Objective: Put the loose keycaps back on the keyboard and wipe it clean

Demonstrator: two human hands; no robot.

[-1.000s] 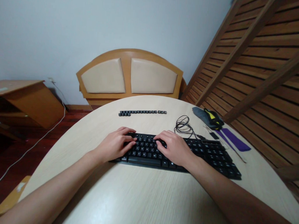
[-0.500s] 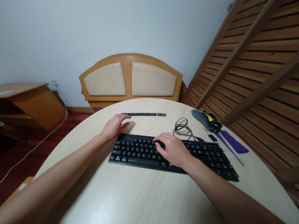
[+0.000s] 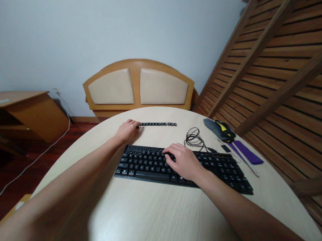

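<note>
A black keyboard (image 3: pixel 152 175) lies on the round table, its top row of keys partly gone at the left. My right hand (image 3: pixel 182 160) rests over its middle, palm down, with thumb and forefinger bent and apart; some fingertips are hidden. Beyond the keyboard runs a row of loose black keycaps (image 3: pixel 157 124). At the left end of that row is my left hand (image 3: pixel 128 129), its fingers pinched together on a small dark keycap (image 3: pixel 137 126), mostly covered by the fingertips.
The keyboard's coiled black cable (image 3: pixel 194 137) lies behind it. To the right are a grey, black and yellow bundle (image 3: pixel 222 131), a purple strip (image 3: pixel 248 152) and a thin metal rod (image 3: pixel 251 170). The pale table (image 3: pixel 145 209) meets a headboard (image 3: pixel 137 84) and slatted wood (image 3: pixel 273 76).
My left hand has reached slightly farther out to the row's left end, and its spread fingers have closed there. My right hand stays on the keyboard. The view has shifted slightly.
</note>
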